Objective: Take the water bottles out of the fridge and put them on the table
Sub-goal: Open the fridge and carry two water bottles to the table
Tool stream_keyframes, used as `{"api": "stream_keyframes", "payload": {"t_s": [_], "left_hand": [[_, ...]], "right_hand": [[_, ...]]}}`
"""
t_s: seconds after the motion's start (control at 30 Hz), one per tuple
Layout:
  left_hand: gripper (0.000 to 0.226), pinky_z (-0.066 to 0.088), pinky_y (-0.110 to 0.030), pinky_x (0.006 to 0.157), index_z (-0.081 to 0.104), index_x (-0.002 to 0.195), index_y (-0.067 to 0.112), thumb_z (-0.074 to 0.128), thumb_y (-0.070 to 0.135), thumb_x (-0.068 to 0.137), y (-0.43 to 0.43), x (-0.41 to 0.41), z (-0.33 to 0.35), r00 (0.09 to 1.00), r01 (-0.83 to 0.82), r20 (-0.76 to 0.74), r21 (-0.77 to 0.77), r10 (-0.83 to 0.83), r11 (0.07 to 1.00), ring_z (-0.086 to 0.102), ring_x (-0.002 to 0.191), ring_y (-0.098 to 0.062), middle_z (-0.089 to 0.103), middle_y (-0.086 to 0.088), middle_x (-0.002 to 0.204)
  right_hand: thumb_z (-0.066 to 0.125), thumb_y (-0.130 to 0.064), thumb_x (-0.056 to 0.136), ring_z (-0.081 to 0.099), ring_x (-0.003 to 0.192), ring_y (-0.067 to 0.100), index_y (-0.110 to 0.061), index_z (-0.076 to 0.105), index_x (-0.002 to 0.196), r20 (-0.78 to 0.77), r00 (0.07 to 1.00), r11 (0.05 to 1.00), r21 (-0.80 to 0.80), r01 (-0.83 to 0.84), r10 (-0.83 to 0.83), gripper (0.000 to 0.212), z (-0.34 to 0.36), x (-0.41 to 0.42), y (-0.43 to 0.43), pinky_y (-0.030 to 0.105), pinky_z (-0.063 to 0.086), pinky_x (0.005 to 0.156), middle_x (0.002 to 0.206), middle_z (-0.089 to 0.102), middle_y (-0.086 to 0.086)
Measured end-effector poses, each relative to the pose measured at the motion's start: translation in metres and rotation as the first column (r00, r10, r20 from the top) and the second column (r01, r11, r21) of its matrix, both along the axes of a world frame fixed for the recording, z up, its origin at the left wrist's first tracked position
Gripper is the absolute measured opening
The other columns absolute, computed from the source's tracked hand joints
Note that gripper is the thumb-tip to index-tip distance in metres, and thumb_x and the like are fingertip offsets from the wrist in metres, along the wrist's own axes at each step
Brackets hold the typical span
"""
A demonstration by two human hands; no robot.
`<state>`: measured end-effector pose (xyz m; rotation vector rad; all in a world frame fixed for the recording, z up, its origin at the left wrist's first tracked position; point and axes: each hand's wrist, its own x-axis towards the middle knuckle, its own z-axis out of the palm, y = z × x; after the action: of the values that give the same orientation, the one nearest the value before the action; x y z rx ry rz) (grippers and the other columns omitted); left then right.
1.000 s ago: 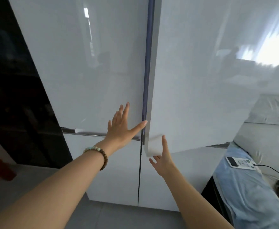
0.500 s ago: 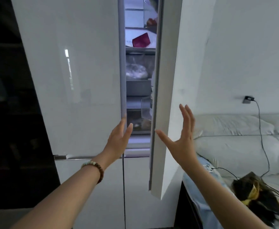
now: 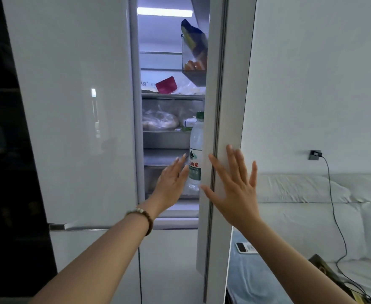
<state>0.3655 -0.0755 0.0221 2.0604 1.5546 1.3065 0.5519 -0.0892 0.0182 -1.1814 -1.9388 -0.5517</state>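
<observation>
— White and glossy, the fridge (image 3: 74,128) is filling most of the view; what is it showing?

— Its right door (image 3: 224,106) is standing partly open, edge toward the camera, and a lit strip of shelves is showing in the gap beside the closed left door.

— Where is the water bottle sitting?

— A clear water bottle (image 3: 196,150) with a green cap and a green-and-white label is standing upright at the right side of the gap, just beside the open door's inner edge. Whether it is resting in a door bin or on a shelf is not clear.

— What are the hands doing?

— The right hand (image 3: 235,189) is lying flat against the door's edge, fingers spread and holding nothing. The left hand (image 3: 171,183), with a beaded bracelet (image 3: 143,217) on its wrist, is reaching into the gap, fingers straight and empty, their tips just beside the bottle's label.

— Anything smaller inside?

— A red packet (image 3: 165,84) is lying on an upper shelf, and a wrapped bundle (image 3: 159,122) is sitting on the shelf below.
</observation>
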Motion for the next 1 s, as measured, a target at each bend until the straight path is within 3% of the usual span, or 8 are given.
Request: {"api": "stream_keyframes", "payload": {"t_s": [0.2, 0.33, 0.43, 0.53, 0.67, 0.83, 0.9, 1.0], "left_hand": [[0.058, 0.013, -0.042, 0.119, 0.039, 0.142, 0.027, 0.013, 0.051, 0.095, 0.001, 0.048, -0.008, 0.999, -0.008, -0.044, 0.042, 0.009, 0.999, 0.016, 0.144, -0.010, 0.029, 0.006, 0.154], [0.059, 0.015, -0.034, 0.118, 0.048, 0.136, 0.022, 0.015, 0.051, 0.096, 0.003, 0.087, -0.009, 0.986, 0.016, -0.166, 0.092, 0.000, 0.996, 0.023, 0.142, -0.011, 0.037, 0.004, 0.150], [0.054, 0.027, -0.034, 0.114, 0.051, 0.133, 0.019, 0.018, 0.045, 0.099, 0.002, 0.119, -0.004, 0.980, 0.079, -0.193, 0.128, -0.053, 0.989, 0.038, 0.134, -0.012, 0.048, 0.002, 0.142], [0.044, 0.029, -0.030, 0.108, 0.051, 0.131, 0.020, 0.021, 0.035, 0.102, 0.000, 0.151, 0.004, 0.967, 0.109, -0.240, 0.107, -0.081, 0.988, 0.040, 0.128, -0.013, 0.050, 0.000, 0.137], [0.057, 0.027, -0.038, 0.108, 0.052, 0.126, 0.025, 0.010, 0.051, 0.097, 0.012, 0.182, 0.009, 0.928, 0.114, -0.360, 0.043, -0.091, 0.993, 0.035, 0.129, -0.019, 0.049, 0.000, 0.136], [0.059, 0.024, -0.038, 0.105, 0.057, 0.117, 0.023, 0.009, 0.051, 0.097, 0.017, 0.207, 0.016, 0.920, 0.112, -0.376, -0.014, -0.109, 0.994, 0.031, 0.130, -0.020, 0.047, -0.003, 0.135], [0.062, 0.023, -0.037, 0.108, 0.055, 0.125, 0.024, 0.008, 0.053, 0.097, 0.018, 0.204, 0.015, 0.934, 0.152, -0.328, -0.001, -0.144, 0.988, 0.030, 0.133, -0.018, 0.047, -0.001, 0.139], [0.061, 0.023, -0.037, 0.114, 0.042, 0.139, 0.022, 0.009, 0.050, 0.097, 0.020, 0.182, 0.009, 0.915, 0.132, -0.395, 0.093, -0.085, 0.987, 0.030, 0.138, -0.015, 0.042, 0.001, 0.146]], "right_hand": [[0.040, -0.063, 0.084, -0.006, 0.148, 0.017, -0.037, 0.014, 0.147, -0.080, 0.997, 0.999, 0.028, -0.021, 0.023, 0.073, -0.002, 0.071, 0.003, 0.049, -0.005, 0.117, 0.160, -0.003, -0.004], [0.042, -0.064, 0.084, -0.009, 0.147, 0.021, -0.037, 0.009, 0.149, -0.152, 0.988, 1.000, 0.009, -0.007, 0.008, 0.078, -0.004, 0.111, 0.008, 0.049, -0.004, 0.118, 0.160, -0.007, 0.001], [0.042, -0.067, 0.083, -0.016, 0.146, 0.024, -0.038, 0.008, 0.149, -0.177, 0.984, 0.999, -0.036, 0.026, -0.032, 0.079, -0.003, 0.138, 0.015, 0.049, -0.004, 0.118, 0.159, -0.014, 0.005], [0.035, -0.072, 0.081, -0.020, 0.145, 0.027, -0.039, 0.007, 0.149, -0.198, 0.977, 0.994, -0.089, 0.057, -0.074, 0.081, 0.002, 0.161, 0.021, 0.048, -0.005, 0.118, 0.157, -0.020, 0.009], [0.034, -0.078, 0.078, -0.021, 0.144, 0.030, -0.043, 0.005, 0.148, -0.227, 0.967, 0.981, -0.180, 0.076, -0.117, 0.084, 0.008, 0.184, 0.027, 0.047, -0.004, 0.118, 0.155, -0.027, 0.009], [0.038, -0.074, 0.077, -0.016, 0.145, 0.033, -0.046, 0.007, 0.146, -0.285, 0.948, 0.963, -0.263, 0.062, -0.139, 0.081, 0.016, 0.196, 0.033, 0.051, 0.002, 0.118, 0.156, -0.025, 0.011], [0.039, -0.073, 0.079, -0.014, 0.145, 0.032, -0.046, 0.005, 0.146, -0.297, 0.942, 0.961, -0.265, 0.077, -0.157, 0.080, 0.018, 0.199, 0.033, 0.052, 0.003, 0.118, 0.157, -0.022, 0.010], [0.038, -0.073, 0.082, -0.018, 0.145, 0.029, -0.041, 0.000, 0.148, -0.248, 0.959, 0.985, -0.131, 0.111, -0.141, 0.082, 0.022, 0.188, 0.029, 0.048, -0.006, 0.116, 0.157, -0.021, 0.008]]}}
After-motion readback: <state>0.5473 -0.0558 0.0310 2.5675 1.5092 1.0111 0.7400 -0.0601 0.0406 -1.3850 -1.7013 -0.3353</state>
